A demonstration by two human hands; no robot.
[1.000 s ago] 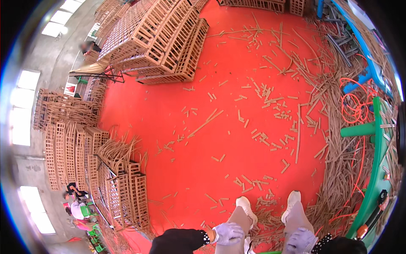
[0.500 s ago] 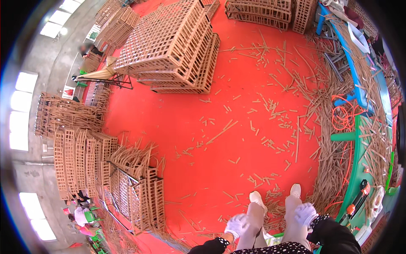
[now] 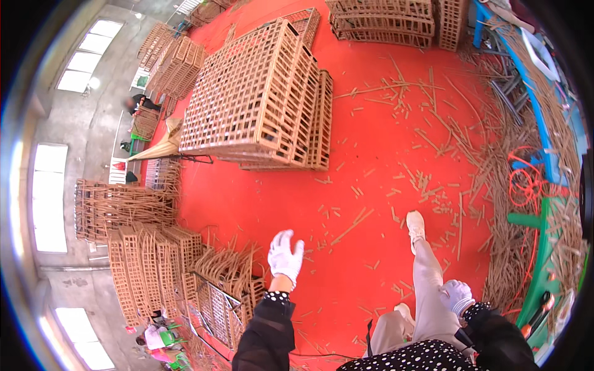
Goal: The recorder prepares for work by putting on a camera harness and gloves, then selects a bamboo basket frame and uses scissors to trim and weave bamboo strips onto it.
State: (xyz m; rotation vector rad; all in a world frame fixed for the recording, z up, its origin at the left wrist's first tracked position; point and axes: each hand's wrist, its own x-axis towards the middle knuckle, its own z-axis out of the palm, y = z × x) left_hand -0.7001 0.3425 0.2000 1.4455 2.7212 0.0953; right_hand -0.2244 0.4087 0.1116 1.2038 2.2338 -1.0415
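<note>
My left hand (image 3: pixel 286 258), in a white glove, is raised over the red floor with fingers and thumb apart and nothing in it. Left of it and lower down is a stack of woven brown lattice frames (image 3: pixel 213 312) with loose strip ends (image 3: pixel 229 263) sticking up. My right hand (image 3: pixel 456 296), gloved too, rests against my right leg by the knee, its fingers loosely bent, and no object shows in it. My right leg (image 3: pixel 427 278) reaches forward, its pale shoe (image 3: pixel 415 224) on the floor; the left leg is bent behind it.
A tall stack of woven lattice frames (image 3: pixel 247 99) stands ahead. Brown strips (image 3: pixel 352 226) litter the red floor (image 3: pixel 278 201). At right, strips are heaped beside a green bench (image 3: pixel 537 272), an orange hose (image 3: pixel 526 185) and a blue table (image 3: pixel 538 99). People (image 3: pixel 154 337) sit at far left.
I have got up from a seated pose with both hands on my knees. My left hand has swung up and forward, its fingers spreading. My right leg has stepped ahead.
</note>
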